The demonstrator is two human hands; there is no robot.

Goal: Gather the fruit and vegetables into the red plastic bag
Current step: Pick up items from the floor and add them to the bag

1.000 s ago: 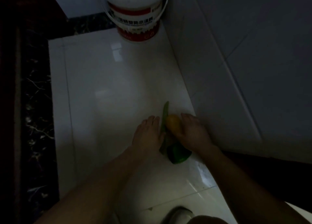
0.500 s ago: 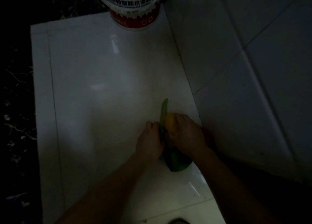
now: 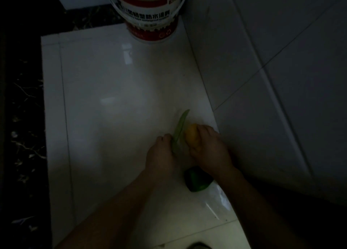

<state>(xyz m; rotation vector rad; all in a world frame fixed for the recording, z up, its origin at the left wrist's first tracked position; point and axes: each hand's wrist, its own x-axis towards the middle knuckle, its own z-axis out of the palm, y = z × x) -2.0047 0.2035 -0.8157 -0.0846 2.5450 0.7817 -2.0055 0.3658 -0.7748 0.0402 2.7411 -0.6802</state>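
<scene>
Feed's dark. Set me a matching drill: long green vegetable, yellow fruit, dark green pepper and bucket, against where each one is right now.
Things:
1. long green vegetable
2. yellow fruit
3. dark green pepper
4. white bucket

Places:
A. standing at the far end, by the wall
B. gripped in the right hand
C. lying under the right wrist, nearest the person
D. held at its near end by the left hand

Pairs: 1-D, 2-B, 3-C, 4-A

The tiled wall (image 3: 262, 79) crowds the right hand (image 3: 208, 151), a bucket (image 3: 150, 19) stands ahead; white floor (image 3: 112, 98) leftward offers passage.
</scene>
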